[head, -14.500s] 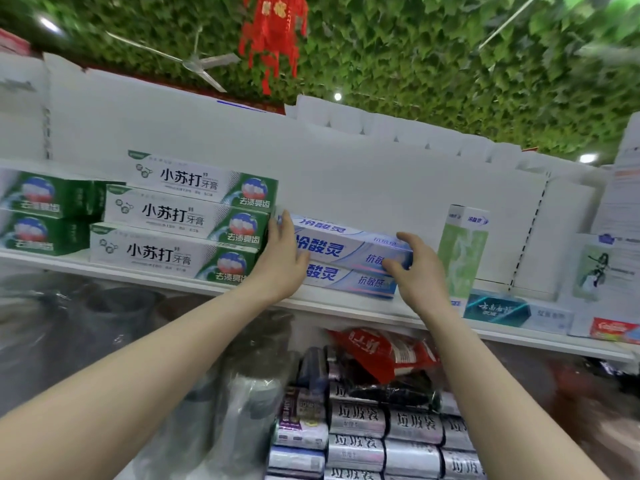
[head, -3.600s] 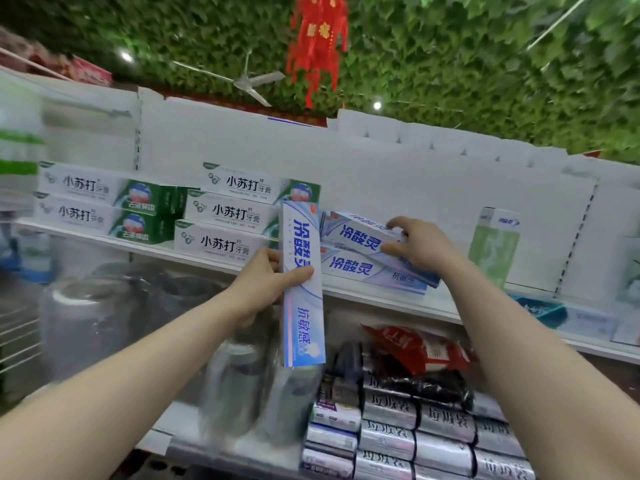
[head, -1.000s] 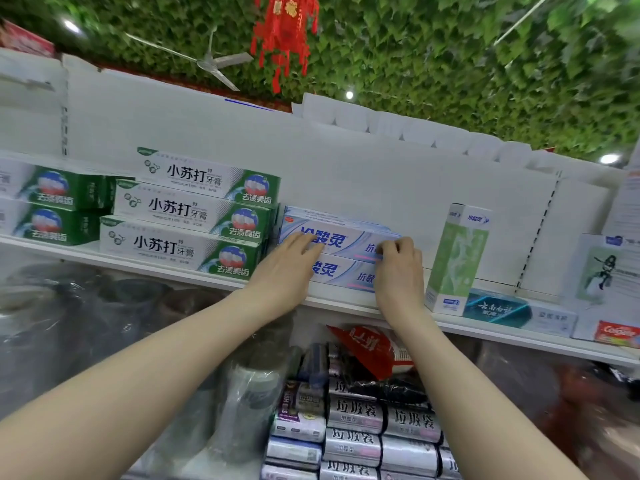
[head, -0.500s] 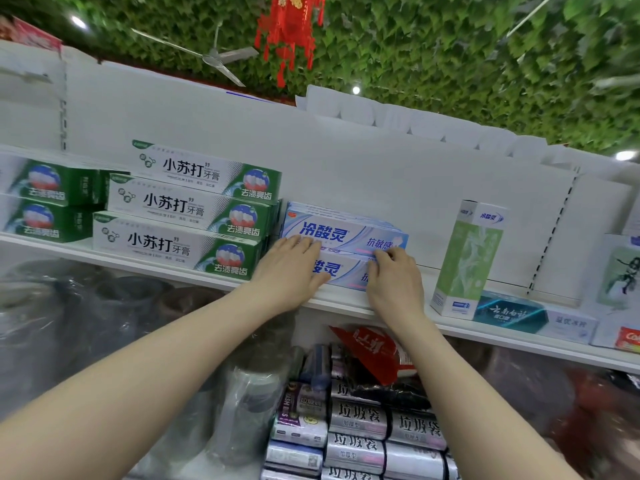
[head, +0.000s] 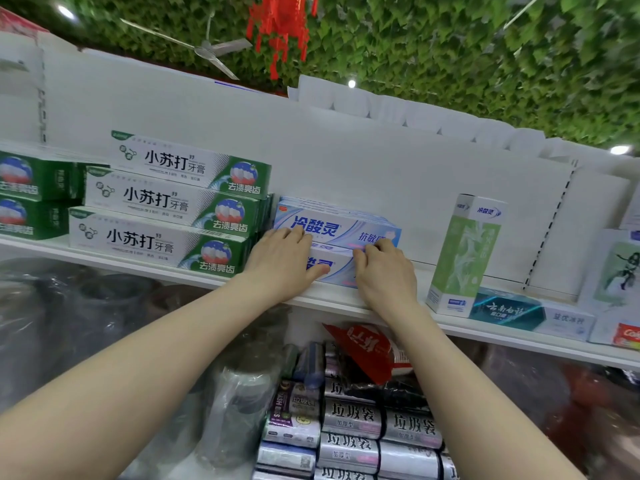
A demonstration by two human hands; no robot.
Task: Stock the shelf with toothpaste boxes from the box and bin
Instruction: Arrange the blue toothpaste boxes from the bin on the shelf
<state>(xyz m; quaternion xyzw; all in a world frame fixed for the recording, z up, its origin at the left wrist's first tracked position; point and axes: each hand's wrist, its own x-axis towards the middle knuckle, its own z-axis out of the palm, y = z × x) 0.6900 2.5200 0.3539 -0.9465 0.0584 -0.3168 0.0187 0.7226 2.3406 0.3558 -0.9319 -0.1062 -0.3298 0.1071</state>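
The blue boxes (head: pixel 337 232) are lying stacked on the shelf (head: pixel 346 303), long faces showing forward, just to the right of the green boxes (head: pixel 166 216) and touching or nearly touching them. The left hand (head: pixel 280 265) is lying flat against the left end of the blue stack, fingers straight and together, thumb stretching along the lower box's front; it is pressing and not gripping anything. The right hand (head: pixel 384 275) is covering the right part of the lower box, fingers bent, their tips touching the front where the upper box is sitting on the lower one (whether they are pinching an edge or only pushing, I cannot tell). Both forearms are reaching up from the bottom corners.

The green boxes are sitting three high, with more of the same kind further left. To the right, a tall box (head: pixel 464 254) is standing upright, apart from the blue stack, and a teal box (head: pixel 509 310) is lying flat just beside its base.

Below the shelf, silver rolls (head: pixel 349 420) are lying piled, with a red packet (head: pixel 363 348) resting above them. Overhead, green leaves (head: pixel 450 46) are covering the ceiling, where a fan (head: pixel 207 50) and a red ornament (head: pixel 280 26) are hanging.
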